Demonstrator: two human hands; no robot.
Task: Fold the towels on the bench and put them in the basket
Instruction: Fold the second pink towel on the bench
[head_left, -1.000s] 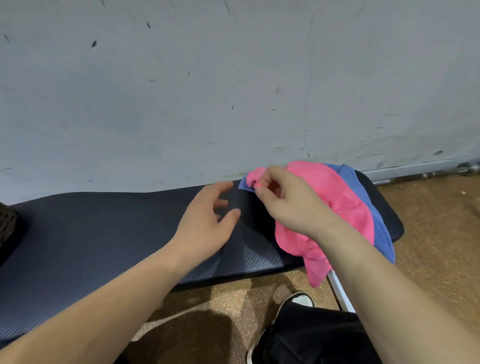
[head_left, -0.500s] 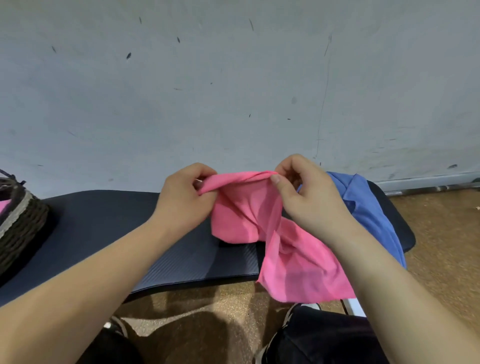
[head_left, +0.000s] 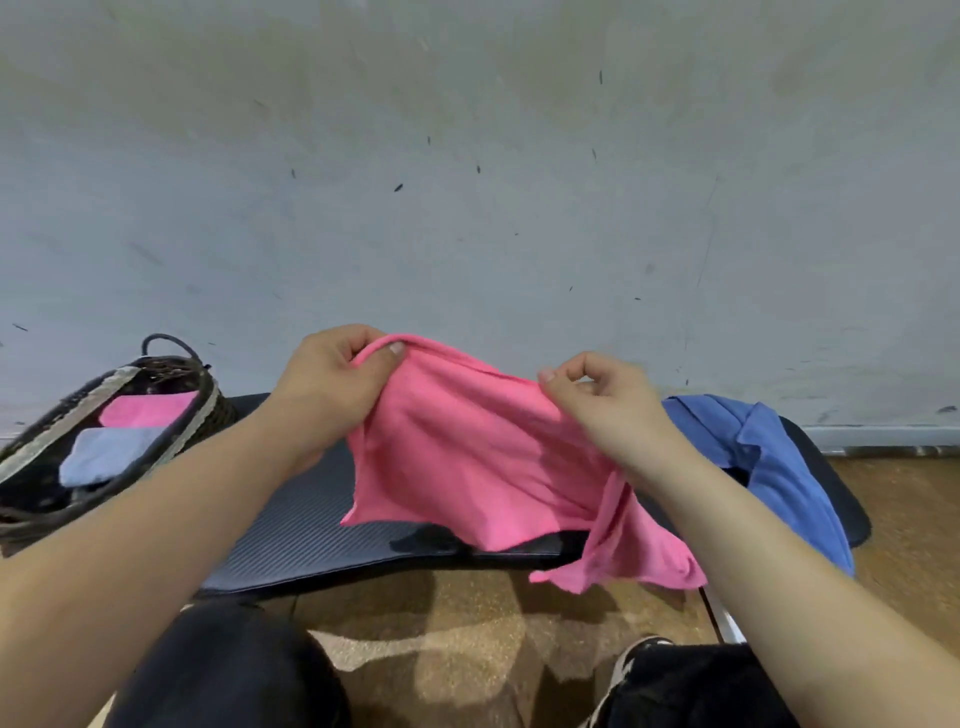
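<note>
Two pinch grips: my left hand (head_left: 332, 384) and right hand (head_left: 608, 405) hold the pink towel (head_left: 467, 457) by its top edge. I judge that spreading it over the bench (head_left: 311, 535) exposes the edges for folding.

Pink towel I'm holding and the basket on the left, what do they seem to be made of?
The pink towel looks like soft matte cloth, possibly microfibre: it drapes limply and creases. The basket looks like dark woven wicker or rattan, judging by its plaited wall, with a pale fabric-looking band round the rim.

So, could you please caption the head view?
Left hand and right hand pinch the pink towel above the bench.
</note>
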